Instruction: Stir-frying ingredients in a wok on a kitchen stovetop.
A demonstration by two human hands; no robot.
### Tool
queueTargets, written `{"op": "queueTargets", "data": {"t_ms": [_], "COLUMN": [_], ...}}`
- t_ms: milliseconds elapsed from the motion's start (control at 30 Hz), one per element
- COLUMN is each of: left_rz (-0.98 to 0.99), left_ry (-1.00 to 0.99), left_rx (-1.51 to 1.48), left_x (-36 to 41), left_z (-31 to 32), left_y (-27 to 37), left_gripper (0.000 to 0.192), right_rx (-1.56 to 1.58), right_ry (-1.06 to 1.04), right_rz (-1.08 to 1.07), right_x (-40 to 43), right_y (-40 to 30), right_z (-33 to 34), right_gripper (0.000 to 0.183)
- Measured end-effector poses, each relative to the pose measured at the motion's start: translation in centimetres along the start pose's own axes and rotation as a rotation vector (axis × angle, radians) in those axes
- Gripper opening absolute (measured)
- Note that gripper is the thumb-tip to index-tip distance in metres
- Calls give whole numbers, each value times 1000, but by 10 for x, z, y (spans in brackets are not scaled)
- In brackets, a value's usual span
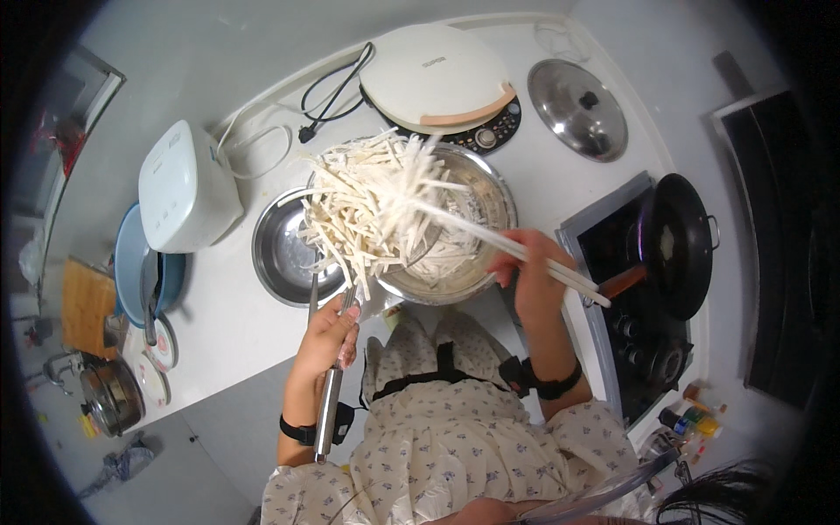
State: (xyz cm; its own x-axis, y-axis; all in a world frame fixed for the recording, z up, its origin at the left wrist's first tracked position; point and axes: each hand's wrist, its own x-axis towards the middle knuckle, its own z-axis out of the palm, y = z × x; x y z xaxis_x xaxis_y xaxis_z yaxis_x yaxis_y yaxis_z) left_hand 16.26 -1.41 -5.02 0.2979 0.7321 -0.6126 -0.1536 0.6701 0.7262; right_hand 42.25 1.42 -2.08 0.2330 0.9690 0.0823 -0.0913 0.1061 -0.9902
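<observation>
My left hand (333, 338) grips the metal handle (329, 413) of a long-handled strainer or skimmer. Its head is mostly hidden under a heap of pale, powder-coated strips (351, 207). Long white chopsticks (485, 235) are held in my right hand (541, 266), their tips among the strips, some of which are blurred by motion. Below the heap and to its right is a wide metal bowl (502, 197) with whitish coating or flour (449, 259) inside. A smaller stainless steel bowl (282, 262) stands to the left, partly covered by overhanging strips.
A white Supor electric griddle (433, 75) stands behind the bowls, a steel lid (577, 111) to its right. At right, a dark wok (679, 262) sits on the stove (630, 354). A white appliance (187, 190), blue basin (131, 269) and wooden board (88, 305) occupy the left.
</observation>
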Motion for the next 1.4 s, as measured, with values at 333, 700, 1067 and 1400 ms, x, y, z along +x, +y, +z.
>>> {"op": "queueTargets", "data": {"t_ms": [333,700,1067,1400], "left_rz": [5,44,93,116], "left_ry": [6,52,34,35], "left_rx": [40,12,9,7], "left_x": [-5,-12,-14,-13], "left_z": [1,-8,-9,-12], "left_y": [-9,0,8,7], "left_gripper": [10,10,12,13], "right_rx": [-313,-470,-808,-849], "right_ry": [-139,-119,-459,-478], "right_rz": [-351,-646,-862,-603], "right_x": [3,-1,-11,-9], "right_y": [-27,-19,101,125], "right_z": [-2,-48,-11,-18], "right_gripper": [28,28,25,13]}}
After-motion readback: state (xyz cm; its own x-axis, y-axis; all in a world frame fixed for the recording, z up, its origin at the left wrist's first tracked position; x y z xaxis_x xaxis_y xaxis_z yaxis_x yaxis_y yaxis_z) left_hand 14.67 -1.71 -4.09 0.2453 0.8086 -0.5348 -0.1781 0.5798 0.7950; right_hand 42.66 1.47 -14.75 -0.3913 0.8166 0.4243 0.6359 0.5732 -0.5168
